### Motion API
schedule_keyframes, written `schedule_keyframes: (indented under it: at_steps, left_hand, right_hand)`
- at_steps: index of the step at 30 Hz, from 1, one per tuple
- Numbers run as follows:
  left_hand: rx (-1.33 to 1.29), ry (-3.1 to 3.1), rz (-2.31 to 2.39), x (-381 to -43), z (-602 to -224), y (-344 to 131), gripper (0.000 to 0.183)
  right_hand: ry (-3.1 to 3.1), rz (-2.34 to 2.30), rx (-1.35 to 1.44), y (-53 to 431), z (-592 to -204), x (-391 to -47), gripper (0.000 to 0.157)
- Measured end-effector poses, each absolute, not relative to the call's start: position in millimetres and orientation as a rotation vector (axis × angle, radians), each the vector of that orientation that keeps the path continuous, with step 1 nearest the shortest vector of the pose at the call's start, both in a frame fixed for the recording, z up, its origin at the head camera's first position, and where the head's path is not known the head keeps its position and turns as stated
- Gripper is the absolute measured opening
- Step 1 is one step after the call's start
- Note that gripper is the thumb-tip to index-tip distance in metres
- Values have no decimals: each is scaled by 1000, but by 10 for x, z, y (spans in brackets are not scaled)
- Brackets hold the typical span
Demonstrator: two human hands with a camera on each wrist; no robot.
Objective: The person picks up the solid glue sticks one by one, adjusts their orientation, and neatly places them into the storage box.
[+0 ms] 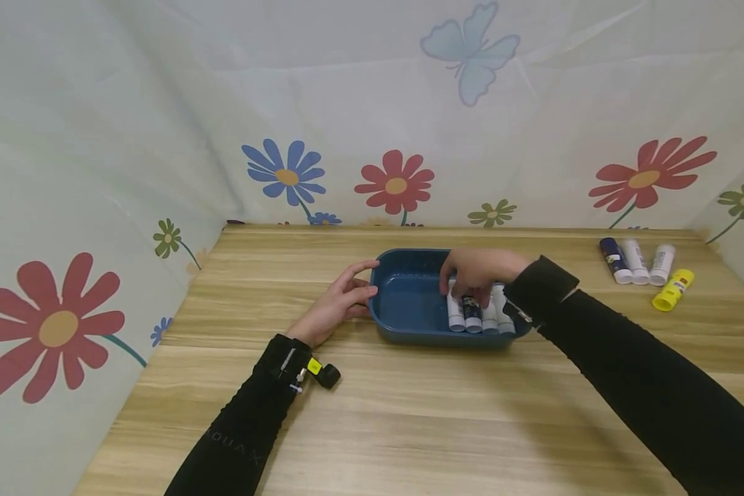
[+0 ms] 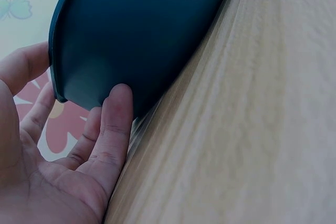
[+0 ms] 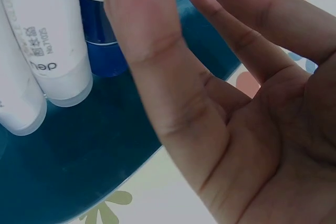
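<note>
Left hand (image 1: 335,303) at tray (image 1: 412,300), fingers apart; left wrist view adds fingertip (image 2: 119,102) on outer wall (image 2: 136,30). Right hand (image 1: 480,267) over tubes (image 1: 473,319) inside tray, cannot tell if clamped; right wrist view adds lettering (image 3: 41,50).

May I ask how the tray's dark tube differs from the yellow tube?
The dark tube is navy blue; the yellow tube is bright yellow. The dark tube sits in the blue tray among white tubes; the yellow tube lies on the wooden table. The right hand partly covers the dark tube; the yellow tube is uncovered. Both are cylindrical.
</note>
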State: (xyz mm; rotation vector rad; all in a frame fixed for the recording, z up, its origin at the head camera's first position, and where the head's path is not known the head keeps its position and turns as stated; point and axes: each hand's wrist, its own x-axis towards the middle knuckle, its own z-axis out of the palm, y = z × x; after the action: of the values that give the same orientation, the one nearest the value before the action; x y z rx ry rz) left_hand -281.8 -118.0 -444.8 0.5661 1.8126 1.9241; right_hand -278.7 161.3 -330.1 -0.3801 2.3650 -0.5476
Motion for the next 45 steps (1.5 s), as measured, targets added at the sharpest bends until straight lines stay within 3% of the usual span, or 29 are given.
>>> schedule_keyframes:
  at_steps: [29,45]
  left_hand:
    - [555,1826,1903,-2836,-4463,-1199,48]
    - [546,1834,1893,-2838,-4471,-1196,48]
  right_hand:
    - [2421,-532,-490,1665,-3285,-2847,22]
    - [2611,-912,-651,2009,-3164,-2745,23]
